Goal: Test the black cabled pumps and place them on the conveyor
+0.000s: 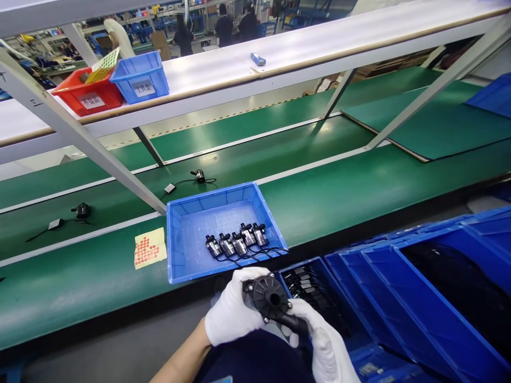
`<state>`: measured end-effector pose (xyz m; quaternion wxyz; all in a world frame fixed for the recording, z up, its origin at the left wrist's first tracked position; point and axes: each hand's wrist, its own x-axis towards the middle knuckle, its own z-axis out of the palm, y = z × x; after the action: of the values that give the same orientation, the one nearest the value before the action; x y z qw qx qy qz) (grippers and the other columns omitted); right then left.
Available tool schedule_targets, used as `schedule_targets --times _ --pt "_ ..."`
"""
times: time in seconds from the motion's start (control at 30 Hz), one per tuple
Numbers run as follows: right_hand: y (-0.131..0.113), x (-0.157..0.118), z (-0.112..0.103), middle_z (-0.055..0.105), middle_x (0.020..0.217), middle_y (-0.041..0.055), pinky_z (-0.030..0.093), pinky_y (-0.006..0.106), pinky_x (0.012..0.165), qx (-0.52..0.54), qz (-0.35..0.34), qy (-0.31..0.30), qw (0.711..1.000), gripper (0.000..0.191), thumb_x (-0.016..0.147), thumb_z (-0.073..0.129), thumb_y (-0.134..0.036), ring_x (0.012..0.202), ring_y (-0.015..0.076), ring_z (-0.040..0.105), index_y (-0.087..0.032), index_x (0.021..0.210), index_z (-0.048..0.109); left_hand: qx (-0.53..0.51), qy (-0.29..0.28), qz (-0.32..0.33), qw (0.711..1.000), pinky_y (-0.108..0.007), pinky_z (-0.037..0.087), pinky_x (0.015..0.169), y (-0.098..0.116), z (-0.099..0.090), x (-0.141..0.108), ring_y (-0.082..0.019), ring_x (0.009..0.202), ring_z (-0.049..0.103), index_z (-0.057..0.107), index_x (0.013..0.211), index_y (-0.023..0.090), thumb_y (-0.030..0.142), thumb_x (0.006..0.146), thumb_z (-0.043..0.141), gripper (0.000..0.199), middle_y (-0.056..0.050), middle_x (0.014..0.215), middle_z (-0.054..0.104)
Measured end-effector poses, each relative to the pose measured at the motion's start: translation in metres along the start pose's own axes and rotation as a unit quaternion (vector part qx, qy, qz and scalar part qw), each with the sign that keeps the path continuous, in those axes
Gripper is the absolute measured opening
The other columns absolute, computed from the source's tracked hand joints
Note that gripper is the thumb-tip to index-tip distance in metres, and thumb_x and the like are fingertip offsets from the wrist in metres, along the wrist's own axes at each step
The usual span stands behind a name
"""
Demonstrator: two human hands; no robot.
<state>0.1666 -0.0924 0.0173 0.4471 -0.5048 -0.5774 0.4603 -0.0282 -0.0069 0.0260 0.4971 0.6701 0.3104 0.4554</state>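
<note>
Both my hands wear white gloves and hold one black water pump [268, 298] in front of my body. My left hand [236, 308] wraps around the pump's left side. At the lower right, by the pump's outlet tube, the fingers of my right hand [315, 332] are closed on it. The round face with its central port and screws points up toward me. Just beyond my hands, a blue tray [187, 271] rests on the green bench and holds several smaller-looking black pumps [239, 243] with cables, lying in a row.
A sheet of red stickers [149, 248] lies left of the tray. Two cabled pumps [82, 210] sit on the green conveyor [131, 199]. Blue crates [399, 287] stand at right, one with cabled parts [305, 282]. The shelf carries a red bin [90, 98], a blue bin [141, 80] and a cutter [258, 59].
</note>
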Motion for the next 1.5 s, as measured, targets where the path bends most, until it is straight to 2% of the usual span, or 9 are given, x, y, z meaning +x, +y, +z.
schedule_targets --times 0.13,0.33,0.53,0.8,1.0,1.13,1.3,1.37,1.5 --pt "-0.010 0.005 0.006 0.061 0.085 0.0025 0.048 0.023 0.065 -0.009 0.001 -0.028 1.000 0.052 0.113 0.019 -0.056 0.065 0.0128 0.057 -0.027 0.127 0.060 0.015 -0.016 -0.001 1.000 -0.034 0.052 0.105 -0.010 -0.011 -0.011 -0.023 0.125 0.064 0.040 0.140 0.029 0.016 0.077 0.086 0.078 -0.010 0.137 0.058" --pt "-0.009 0.008 0.015 0.061 0.087 0.0032 0.048 0.023 0.067 -0.007 0.017 -0.033 0.999 0.052 0.113 0.020 -0.056 0.068 0.0130 0.058 -0.024 0.118 0.061 0.018 -0.016 -0.009 1.000 -0.033 0.052 0.105 -0.006 -0.021 -0.010 -0.022 0.123 0.065 0.040 0.138 0.029 0.022 0.078 0.088 0.077 -0.008 0.136 0.059" --pt "-0.004 0.007 0.020 0.062 0.088 0.0013 0.049 0.021 0.068 -0.030 -0.008 -0.027 0.999 0.045 0.115 0.019 -0.048 0.068 0.0116 0.058 -0.027 0.128 0.056 0.034 -0.007 -0.021 0.999 -0.034 0.054 0.101 -0.009 -0.025 -0.013 -0.023 0.119 0.067 0.042 0.137 0.027 0.017 0.073 0.090 0.081 -0.008 0.132 0.062" --pt "0.003 0.009 0.021 0.062 0.088 0.0020 0.049 0.025 0.073 -0.007 0.029 -0.042 0.999 0.043 0.114 0.020 -0.047 0.075 0.0146 0.060 -0.025 0.122 0.055 0.037 0.005 -0.024 0.999 -0.031 0.056 0.094 -0.002 -0.026 -0.007 -0.021 0.109 0.071 0.043 0.132 0.022 0.013 0.074 0.086 0.073 -0.008 0.124 0.067" --pt "0.002 0.012 0.023 0.062 0.087 0.0034 0.049 0.027 0.073 -0.001 0.036 -0.046 0.998 0.045 0.114 0.021 -0.048 0.075 0.0161 0.060 -0.022 0.118 0.057 0.047 0.014 -0.036 0.998 -0.035 0.055 0.099 -0.009 -0.029 -0.010 -0.024 0.115 0.069 0.044 0.132 0.020 0.017 0.072 0.088 0.075 -0.011 0.130 0.065" --pt "0.002 0.016 0.023 0.063 0.087 0.0030 0.051 0.024 0.072 -0.004 0.031 -0.039 0.999 0.044 0.114 0.024 -0.047 0.074 0.0152 0.061 -0.023 0.117 0.060 0.032 0.015 -0.078 0.996 -0.039 0.055 0.098 -0.004 -0.031 -0.004 -0.027 0.112 0.069 0.051 0.123 0.016 0.021 0.072 0.085 0.062 -0.014 0.124 0.067" --pt "0.002 0.017 0.028 0.063 0.083 0.0044 0.053 0.027 0.073 0.028 0.086 -0.020 0.996 0.051 0.110 0.029 -0.059 0.077 0.0188 0.062 -0.023 0.111 0.065 -0.014 -0.040 -0.154 0.987 -0.037 0.054 0.090 0.015 -0.034 0.012 -0.024 0.094 0.067 0.064 0.089 0.015 0.021 0.075 0.075 0.018 -0.009 0.098 0.070" --pt "0.004 0.016 0.029 0.063 0.083 0.0051 0.054 0.029 0.073 0.042 0.109 -0.008 0.993 0.053 0.108 0.032 -0.063 0.077 0.0200 0.061 -0.023 0.109 0.067 -0.015 -0.046 -0.175 0.983 -0.038 0.054 0.090 0.017 -0.035 0.012 -0.025 0.095 0.067 0.066 0.087 0.015 0.021 0.074 0.076 0.018 -0.009 0.095 0.070" --pt "0.014 0.014 0.029 0.067 0.083 0.0055 0.056 0.030 0.073 0.079 0.134 -0.015 0.988 0.055 0.107 0.032 -0.065 0.075 0.0207 0.063 -0.022 0.113 0.066 -0.028 -0.028 -0.196 0.980 -0.040 0.054 0.094 0.007 -0.034 0.003 -0.026 0.102 0.067 0.066 0.106 0.015 0.022 0.073 0.080 0.036 -0.011 0.108 0.070"
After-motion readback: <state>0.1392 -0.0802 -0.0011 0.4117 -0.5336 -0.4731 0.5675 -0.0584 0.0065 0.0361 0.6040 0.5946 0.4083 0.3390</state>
